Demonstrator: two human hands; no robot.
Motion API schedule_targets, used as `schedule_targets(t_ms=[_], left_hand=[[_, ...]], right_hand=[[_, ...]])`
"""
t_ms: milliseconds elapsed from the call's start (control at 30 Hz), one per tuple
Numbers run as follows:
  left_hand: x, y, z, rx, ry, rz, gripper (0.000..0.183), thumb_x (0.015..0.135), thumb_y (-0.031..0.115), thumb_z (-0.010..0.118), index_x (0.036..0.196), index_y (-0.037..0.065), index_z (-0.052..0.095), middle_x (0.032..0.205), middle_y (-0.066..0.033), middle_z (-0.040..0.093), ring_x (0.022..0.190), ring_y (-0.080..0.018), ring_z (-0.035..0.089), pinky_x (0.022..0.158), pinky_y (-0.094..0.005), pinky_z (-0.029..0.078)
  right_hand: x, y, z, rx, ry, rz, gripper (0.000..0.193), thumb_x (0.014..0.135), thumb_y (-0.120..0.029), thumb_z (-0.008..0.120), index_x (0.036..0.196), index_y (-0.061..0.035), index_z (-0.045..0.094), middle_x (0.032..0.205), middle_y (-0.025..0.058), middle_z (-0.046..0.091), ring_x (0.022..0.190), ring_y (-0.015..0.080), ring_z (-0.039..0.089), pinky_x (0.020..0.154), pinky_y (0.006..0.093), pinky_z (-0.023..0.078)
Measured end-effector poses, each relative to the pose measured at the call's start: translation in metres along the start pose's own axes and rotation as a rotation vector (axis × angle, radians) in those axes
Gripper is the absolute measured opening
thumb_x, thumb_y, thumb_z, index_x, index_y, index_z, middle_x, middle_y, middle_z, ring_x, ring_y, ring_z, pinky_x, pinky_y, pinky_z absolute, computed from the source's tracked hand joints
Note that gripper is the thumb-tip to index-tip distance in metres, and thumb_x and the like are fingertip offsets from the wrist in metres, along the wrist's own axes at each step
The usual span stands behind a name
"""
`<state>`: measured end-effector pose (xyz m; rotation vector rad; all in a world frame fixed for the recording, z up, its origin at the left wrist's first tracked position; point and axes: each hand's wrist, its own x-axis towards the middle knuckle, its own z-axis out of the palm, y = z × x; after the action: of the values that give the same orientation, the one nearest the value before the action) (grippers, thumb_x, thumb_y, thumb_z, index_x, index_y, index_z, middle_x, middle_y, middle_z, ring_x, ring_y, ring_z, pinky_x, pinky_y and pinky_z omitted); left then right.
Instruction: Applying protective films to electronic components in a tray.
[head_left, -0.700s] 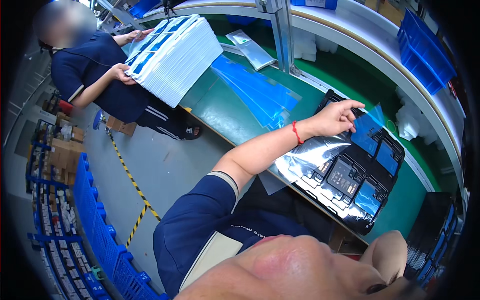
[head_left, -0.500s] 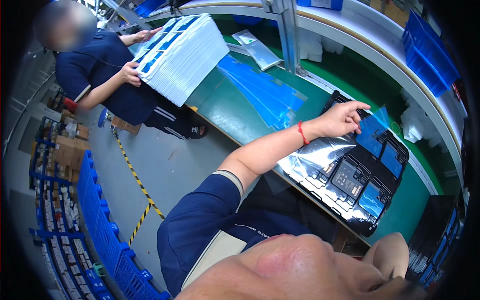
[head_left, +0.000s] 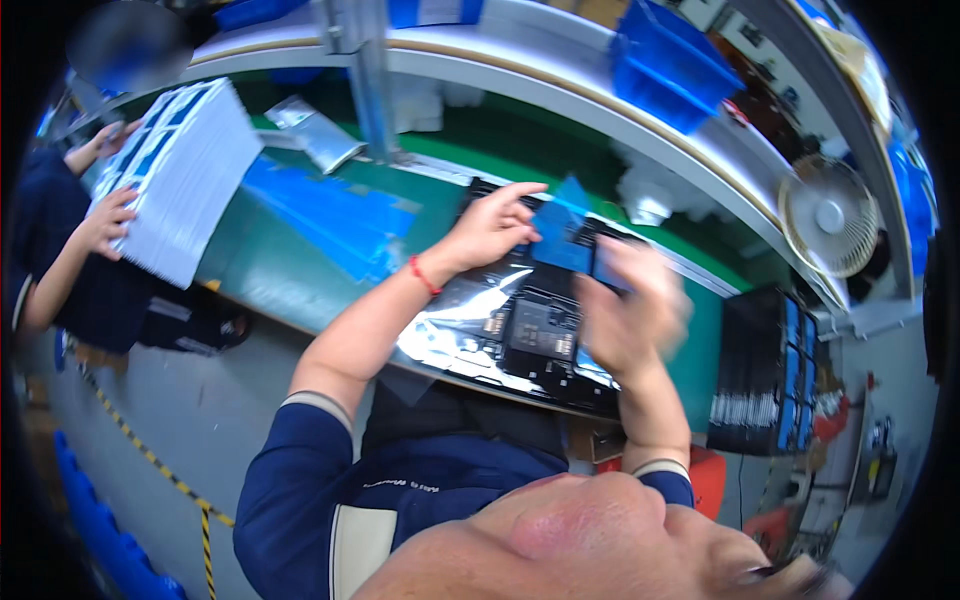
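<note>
In the head view: pinching the edge of the blue film sheet (head_left: pixel 560 238) with the left hand (head_left: pixel 490 228) (index finger stretched out), at the far side of the black compartment tray (head_left: pixel 545 378), upon the green tabletop (head_left: pixel 268 283). Above the tray's right part, holding the right hand (head_left: pixel 640 310) (rather blurred) with thumb and fingers wide apart. Farther left, lying fanned: more blue sheets (head_left: pixel 325 225).

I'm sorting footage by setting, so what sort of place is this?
Most likely a factory workshop: a long green-topped workbench carries a black compartment tray with flat dark parts, a tall stack of white trays stands nearby, and yellow-and-black tape marks the floor.
</note>
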<state>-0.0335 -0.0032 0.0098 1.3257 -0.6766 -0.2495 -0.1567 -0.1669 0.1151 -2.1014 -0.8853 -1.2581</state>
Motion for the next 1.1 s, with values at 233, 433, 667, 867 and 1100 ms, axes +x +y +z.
schedule_targets(t_ms=[233, 433, 667, 867, 1100], left_hand=[[0.001, 0.005, 0.001, 0.008, -0.062, -0.018, 0.058, 0.084, -0.009, 0.051, 0.137, 0.007, 0.034, 0.093, -0.0067, 0.06, 0.088, -0.0119, 0.06, 0.077, -0.0251, 0.048], [-0.002, 0.013, 0.008, 0.215, -0.094, 0.11, 0.057, 0.082, -0.009, 0.053, 0.135, 0.008, 0.039, 0.081, -0.0068, 0.061, 0.078, -0.0102, 0.059, 0.075, -0.0263, 0.05], [-0.001, 0.017, 0.005, 0.321, -0.111, 0.128, 0.057, 0.082, -0.009, 0.05, 0.136, 0.007, 0.037, 0.088, -0.0125, 0.065, 0.084, -0.0159, 0.064, 0.078, -0.0292, 0.051], [0.008, 0.016, -0.021, -0.101, 0.124, -0.199, 0.058, 0.082, -0.006, 0.056, 0.135, 0.004, 0.036, 0.092, -0.0156, 0.066, 0.085, -0.0201, 0.066, 0.074, -0.0289, 0.054], [0.014, 0.007, -0.046, -0.267, 0.302, -0.289, 0.045, 0.08, -0.005, 0.059, 0.124, -0.002, 0.047, 0.094, -0.0163, 0.065, 0.082, -0.021, 0.066, 0.073, -0.0302, 0.056]], right_hand=[[-0.045, 0.051, 0.069, 0.008, -0.334, 0.383, 0.037, 0.073, -0.011, 0.072, 0.105, -0.0002, 0.056, 0.099, 0.0173, 0.06, 0.094, 0.0333, 0.057, 0.082, 0.0395, 0.046], [-0.054, 0.064, 0.063, 0.08, -0.317, 0.388, 0.023, 0.075, -0.005, 0.069, 0.097, -0.0019, 0.063, 0.088, 0.0138, 0.066, 0.08, 0.0286, 0.064, 0.069, 0.0333, 0.051], [-0.06, 0.075, 0.052, 0.279, -0.239, 0.696, 0.012, 0.085, -0.01, 0.062, 0.088, 0.0004, 0.067, 0.078, 0.0059, 0.066, 0.072, 0.0105, 0.06, 0.068, 0.0234, 0.047], [-0.067, 0.106, 0.035, 0.94, 0.159, 1.296, 0.008, 0.088, -0.011, 0.059, 0.085, -0.0047, 0.063, 0.082, 0.0013, 0.061, 0.075, 0.0116, 0.057, 0.073, 0.0294, 0.049], [-0.068, 0.117, 0.032, 0.981, 0.34, 1.429, 0.009, 0.09, -0.015, 0.057, 0.085, -0.0072, 0.059, 0.073, 0.0003, 0.053, 0.069, 0.0111, 0.052, 0.069, 0.0328, 0.048]])
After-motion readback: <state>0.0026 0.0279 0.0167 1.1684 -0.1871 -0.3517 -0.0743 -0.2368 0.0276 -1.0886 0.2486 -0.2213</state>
